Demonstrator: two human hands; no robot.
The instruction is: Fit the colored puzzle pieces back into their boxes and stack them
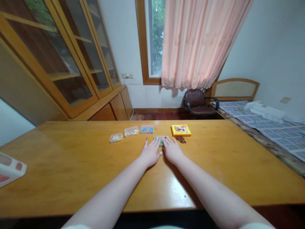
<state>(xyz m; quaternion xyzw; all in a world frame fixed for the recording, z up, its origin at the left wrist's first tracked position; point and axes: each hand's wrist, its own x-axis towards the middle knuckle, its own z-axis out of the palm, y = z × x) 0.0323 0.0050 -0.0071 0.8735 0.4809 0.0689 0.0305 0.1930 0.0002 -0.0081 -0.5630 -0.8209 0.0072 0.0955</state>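
Note:
My left hand (151, 154) and my right hand (173, 150) reach forward over the wooden table, fingers stretched out. Their fingertips rest on the top of a small clear plastic box (162, 138) with green bits in it, mostly hidden beneath them. Close to my right fingertips lies a loose pile of small brown pieces (180, 140). Just behind the pile is a yellow box (181, 130) with a printed picture on it. A clear box of blue pieces (147, 129) stands beyond my left hand.
Farther left are a clear box of cream pieces (131, 131) and a smaller clear box (116, 137). A white and red object (11, 168) sits at the table's left edge. Past the table (78, 159) are a glass-fronted cabinet, a dark chair (196, 101) and a bed (262, 124).

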